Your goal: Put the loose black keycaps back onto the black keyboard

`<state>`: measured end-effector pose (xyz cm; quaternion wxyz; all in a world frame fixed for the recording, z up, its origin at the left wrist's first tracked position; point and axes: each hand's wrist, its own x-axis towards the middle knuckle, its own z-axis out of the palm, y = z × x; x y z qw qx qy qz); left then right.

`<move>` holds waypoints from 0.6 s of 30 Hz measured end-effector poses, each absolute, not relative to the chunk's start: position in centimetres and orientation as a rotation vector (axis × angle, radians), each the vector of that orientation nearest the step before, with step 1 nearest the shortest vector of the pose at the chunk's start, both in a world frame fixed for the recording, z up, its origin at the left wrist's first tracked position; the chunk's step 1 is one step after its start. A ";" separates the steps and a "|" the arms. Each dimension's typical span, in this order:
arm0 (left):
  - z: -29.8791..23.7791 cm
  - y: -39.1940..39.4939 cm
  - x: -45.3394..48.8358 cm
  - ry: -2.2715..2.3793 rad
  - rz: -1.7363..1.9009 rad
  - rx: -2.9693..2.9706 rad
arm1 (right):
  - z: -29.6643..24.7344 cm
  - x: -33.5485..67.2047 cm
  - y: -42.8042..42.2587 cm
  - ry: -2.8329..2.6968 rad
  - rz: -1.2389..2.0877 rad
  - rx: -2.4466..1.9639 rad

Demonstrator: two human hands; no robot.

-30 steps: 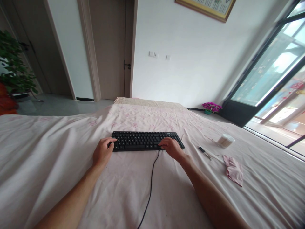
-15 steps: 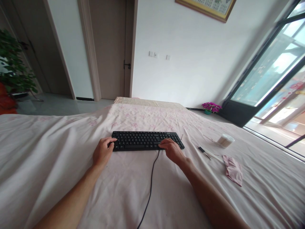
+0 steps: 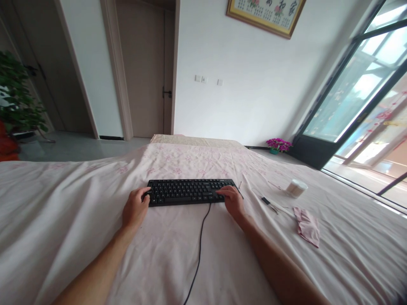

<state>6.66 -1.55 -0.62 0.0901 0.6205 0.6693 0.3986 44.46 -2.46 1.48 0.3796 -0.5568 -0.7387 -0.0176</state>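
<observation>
A black keyboard (image 3: 187, 191) lies flat on a pale pink bedsheet (image 3: 79, 228), its black cable (image 3: 199, 254) running toward me. My left hand (image 3: 135, 208) grips the keyboard's left end, fingers curled round the edge. At the right end, my right hand (image 3: 233, 201) is closed on the near corner, fingers over the keys.
Right of the keyboard lie a small dark-tipped tool (image 3: 270, 203), a crumpled pink cloth (image 3: 307, 225) and a round white container (image 3: 295, 187). A potted plant (image 3: 17, 101) stands far left, a door (image 3: 148, 67) behind, glass doors (image 3: 359, 97) at right, and a flower pot (image 3: 277, 145) on the floor.
My right hand has slid a little further right along the keyboard's near edge. The view has tipped up slightly; the keyboard and left hand keep their places.
</observation>
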 end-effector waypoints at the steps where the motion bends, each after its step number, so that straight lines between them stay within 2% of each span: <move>1: -0.5 -1.7 6.8 2.018 1.146 1.861 | 1.4 45.2 -2.2 -1.776 -0.095 -1.475; 5: 0.1 -2.2 7.4 2.174 0.954 1.934 | 1.4 48.3 -1.7 -1.505 -0.246 -1.860; 9: 0.5 -2.4 7.5 2.261 0.864 1.953 | 1.3 49.9 -1.6 -1.403 -0.071 -2.240; 18: 0.7 -2.7 7.9 2.018 0.899 2.052 | 1.2 49.7 -1.6 -1.489 -0.108 -2.293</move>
